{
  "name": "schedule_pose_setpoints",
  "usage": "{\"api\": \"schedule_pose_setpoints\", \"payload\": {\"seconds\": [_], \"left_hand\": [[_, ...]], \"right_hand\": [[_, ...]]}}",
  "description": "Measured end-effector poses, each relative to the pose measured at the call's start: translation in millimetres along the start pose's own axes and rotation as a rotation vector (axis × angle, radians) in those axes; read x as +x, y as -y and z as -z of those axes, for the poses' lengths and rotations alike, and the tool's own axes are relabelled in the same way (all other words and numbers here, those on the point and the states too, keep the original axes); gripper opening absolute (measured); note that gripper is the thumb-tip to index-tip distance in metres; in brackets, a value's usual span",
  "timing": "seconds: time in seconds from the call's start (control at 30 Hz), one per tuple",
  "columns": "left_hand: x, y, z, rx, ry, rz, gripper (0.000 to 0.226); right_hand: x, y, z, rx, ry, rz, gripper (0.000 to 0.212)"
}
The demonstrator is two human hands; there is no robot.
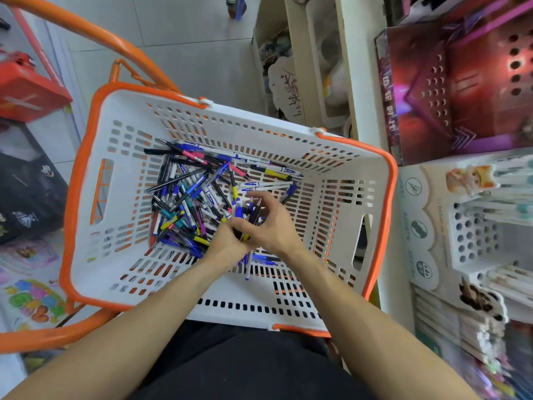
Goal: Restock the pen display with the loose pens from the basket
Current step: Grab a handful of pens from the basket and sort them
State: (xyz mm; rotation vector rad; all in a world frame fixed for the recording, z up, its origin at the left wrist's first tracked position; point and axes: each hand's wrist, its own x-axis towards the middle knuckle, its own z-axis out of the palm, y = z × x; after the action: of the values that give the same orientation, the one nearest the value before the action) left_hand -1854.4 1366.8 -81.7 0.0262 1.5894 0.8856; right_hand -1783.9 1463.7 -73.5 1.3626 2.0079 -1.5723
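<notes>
A white basket with an orange rim (95,157) sits in front of me, its floor covered by a heap of loose pens (190,194) in blue, black, white, yellow, pink and teal. Both my hands are down inside it, close together at the heap's right side. My left hand (227,243) grips a bundle of several pens that stick out below it. My right hand (269,223) has its fingers curled around pens at the top of that same bundle. The white pen display (473,226) with round holes stands on the shelf to the right.
The basket's orange handles (86,27) fold out to the left. A red and purple boxed display (461,88) stands at the upper right. Cream shelving with goods (294,67) lies behind the basket. A red box (26,90) and printed items lie on the left.
</notes>
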Motion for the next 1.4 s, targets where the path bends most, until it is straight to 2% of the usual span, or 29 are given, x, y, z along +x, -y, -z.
{"api": "schedule_pose_setpoints", "payload": {"seconds": [0.1, 0.13, 0.23, 0.33, 0.5, 0.6, 0.67, 0.77, 0.83, 0.93, 1.1, 1.2, 1.33, 1.4], "left_hand": [[0.6, 21.2, 9.4, 0.081, 0.085, 0.145, 0.027], [1.7, 27.1, 10.2, 0.118, 0.110, 0.189, 0.025], [-0.6, 30.8, 7.8, 0.239, 0.144, 0.207, 0.025], [-0.9, 33.9, 0.3, 0.162, 0.082, 0.141, 0.037], [-12.8, 40.6, -18.7, 0.229, 0.000, 0.055, 0.047], [-25.9, 32.7, -34.5, 0.281, -0.097, -0.086, 0.028], [-36.8, 18.5, -45.4, 0.200, -0.113, -0.152, 0.018], [-61.6, -2.2, -69.2, 0.121, 0.015, -0.186, 0.015], [-89.2, -11.1, -84.3, 0.067, 0.167, -0.178, 0.002], [-127.7, -13.5, -114.8, -0.093, 0.405, -0.204, 0.016], [-165.0, 9.3, -166.9, -0.226, 0.708, -0.084, 0.025], [-184.7, 27.2, -202.6, -0.166, 0.731, -0.098, 0.019], [-203.8, 42.7, -242.6, -0.108, 0.741, -0.096, 0.044], [-212.1, 47.3, -258.7, -0.129, 0.751, -0.074, 0.044]], "right_hand": [[-7.3, -9.1, -16.2, -0.057, 0.044, -0.032, 0.032], [-10.9, -13.2, -21.1, -0.057, 0.045, -0.049, 0.028], [-20.6, -20.8, -28.2, -0.002, 0.040, -0.038, 0.040], [-22.1, -18.3, -27.1, 0.037, 0.010, 0.027, 0.056], [-30.1, -20.3, -14.3, -0.107, 0.123, 0.137, 0.049], [-43.8, -20.2, 4.9, -0.081, 0.068, 0.201, 0.056], [-57.9, -16.4, 26.6, 0.023, -0.034, 0.225, 0.064], [-90.4, -22.5, 66.6, 0.226, -0.119, 0.246, 0.076], [-118.0, -38.4, 91.5, 0.404, -0.121, 0.248, 0.069], [-160.4, -69.3, 121.1, 0.646, -0.135, 0.228, 0.049], [-237.0, -117.1, 146.1, 0.832, -0.169, 0.254, 0.045], [-275.9, -146.0, 149.4, 0.824, -0.271, 0.275, 0.040], [-312.6, -180.4, 156.7, 0.853, -0.434, 0.239, 0.038], [-327.2, -194.1, 162.7, 0.869, -0.476, 0.236, 0.039]]}}
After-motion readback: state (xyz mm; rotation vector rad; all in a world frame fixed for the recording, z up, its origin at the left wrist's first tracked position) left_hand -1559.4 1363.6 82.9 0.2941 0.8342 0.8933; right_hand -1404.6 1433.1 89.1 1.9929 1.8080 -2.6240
